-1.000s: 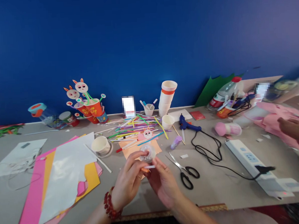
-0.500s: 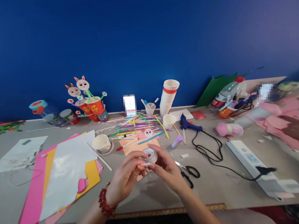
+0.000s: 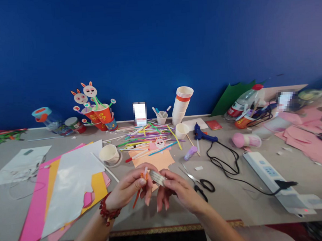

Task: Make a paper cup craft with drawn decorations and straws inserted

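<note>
My left hand (image 3: 130, 186) is closed, pinching what looks like an orange pipe cleaner (image 3: 136, 198). Its upper part is bunched at the fingertips beside a small whitish tip, and a straight end hangs below. In my right hand (image 3: 179, 189) is a roll of clear tape (image 3: 157, 178), gripped by its right edge and turned nearly edge-on. The two hands are close together over the front of the table. Behind them lies a sheet of peach paper (image 3: 152, 159) with a rabbit-face cutout (image 3: 159, 142) at its far edge. Black-handled scissors (image 3: 200, 185) rest to the right, blades apart.
Coloured sticks (image 3: 150, 131), paper cups (image 3: 109, 154) and a cup stack (image 3: 182, 105) stand farther back. To the right are a blue glue gun (image 3: 205, 134), its cord, and a power strip (image 3: 272, 179). Paper sheets (image 3: 70, 186) cover the left; rabbit-topped cups (image 3: 102, 112) stand behind.
My hands have drawn slightly apart. The tape roll has tilted from showing its open ring to nearly edge-on, and the orange piece now points upright. Another person's hand has left the right side.
</note>
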`<state>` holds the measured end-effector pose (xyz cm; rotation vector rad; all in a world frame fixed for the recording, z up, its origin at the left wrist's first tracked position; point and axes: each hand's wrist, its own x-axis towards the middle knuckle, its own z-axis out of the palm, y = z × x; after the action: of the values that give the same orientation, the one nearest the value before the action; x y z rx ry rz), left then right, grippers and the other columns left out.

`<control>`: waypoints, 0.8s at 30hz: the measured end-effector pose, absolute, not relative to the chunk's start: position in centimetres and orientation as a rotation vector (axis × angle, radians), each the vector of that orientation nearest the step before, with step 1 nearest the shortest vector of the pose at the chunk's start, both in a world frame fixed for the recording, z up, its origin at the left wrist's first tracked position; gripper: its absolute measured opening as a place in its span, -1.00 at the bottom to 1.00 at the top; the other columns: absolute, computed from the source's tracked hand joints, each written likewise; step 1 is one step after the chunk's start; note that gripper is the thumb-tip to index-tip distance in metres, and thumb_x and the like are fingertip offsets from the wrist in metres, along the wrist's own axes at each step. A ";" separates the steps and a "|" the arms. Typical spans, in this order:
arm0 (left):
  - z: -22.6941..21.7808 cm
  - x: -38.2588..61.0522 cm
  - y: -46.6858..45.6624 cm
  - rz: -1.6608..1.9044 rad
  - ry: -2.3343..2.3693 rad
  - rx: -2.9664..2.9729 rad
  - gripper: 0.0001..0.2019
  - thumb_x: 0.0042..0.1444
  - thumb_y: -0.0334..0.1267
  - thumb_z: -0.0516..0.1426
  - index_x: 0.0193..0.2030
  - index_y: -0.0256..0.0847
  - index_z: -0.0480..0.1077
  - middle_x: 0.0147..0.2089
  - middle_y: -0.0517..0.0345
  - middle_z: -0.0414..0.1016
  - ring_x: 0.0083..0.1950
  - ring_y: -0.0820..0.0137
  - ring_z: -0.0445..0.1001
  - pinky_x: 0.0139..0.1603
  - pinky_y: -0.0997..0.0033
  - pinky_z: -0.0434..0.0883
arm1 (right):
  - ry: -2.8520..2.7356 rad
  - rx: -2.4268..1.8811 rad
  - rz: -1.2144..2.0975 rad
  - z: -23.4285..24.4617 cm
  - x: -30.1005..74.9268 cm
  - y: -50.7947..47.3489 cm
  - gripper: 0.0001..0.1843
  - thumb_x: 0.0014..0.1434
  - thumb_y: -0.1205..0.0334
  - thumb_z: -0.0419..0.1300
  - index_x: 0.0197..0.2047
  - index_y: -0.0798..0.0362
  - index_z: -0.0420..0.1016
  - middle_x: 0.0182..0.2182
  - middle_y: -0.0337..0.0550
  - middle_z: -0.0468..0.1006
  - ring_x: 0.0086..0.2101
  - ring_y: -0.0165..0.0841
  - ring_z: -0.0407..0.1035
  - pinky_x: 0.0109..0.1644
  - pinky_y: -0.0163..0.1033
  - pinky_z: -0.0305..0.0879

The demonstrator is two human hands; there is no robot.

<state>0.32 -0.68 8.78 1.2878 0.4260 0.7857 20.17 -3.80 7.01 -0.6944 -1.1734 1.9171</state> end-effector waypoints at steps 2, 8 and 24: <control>8.6 0.4 -0.8 0.784 0.418 1.233 -0.74 0.32 -0.18 0.01 -0.26 -0.32 0.37 -0.05 -0.08 0.38 -0.53 0.58 0.46 -0.54 0.57 0.24 | -1.245 -0.721 1.926 7.3 20.5 -3.7 -0.75 0.30 0.11 -0.04 -0.18 0.12 0.30 -0.54 -0.12 0.60 -0.64 -0.44 0.39 -0.55 -0.40 0.25; 8.1 0.5 -1.1 0.797 0.433 1.164 -0.76 0.32 -0.19 0.02 -0.24 -0.32 0.38 0.03 -0.11 0.37 -0.53 0.60 0.48 -0.58 0.60 0.21 | -1.281 -0.738 1.880 6.9 20.5 -3.9 -0.76 0.26 0.11 -0.08 -0.23 0.10 0.27 -0.65 -0.20 0.54 -0.74 -0.48 0.23 -0.64 -0.44 0.15; 7.1 0.9 -1.6 0.867 0.438 1.102 -0.78 0.32 -0.20 0.02 -0.21 -0.31 0.39 -0.28 0.10 0.42 -0.56 0.55 0.47 -0.56 0.61 0.24 | -1.212 -0.762 1.883 7.1 19.9 -4.2 -0.74 0.19 0.05 -0.08 -0.24 0.07 0.21 -0.72 -0.27 0.49 -0.79 -0.46 0.19 -0.69 -0.42 0.12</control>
<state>0.88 -1.64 7.10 1.1024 0.4378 0.8674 19.95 -4.20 7.11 -0.7622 -1.2115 1.8826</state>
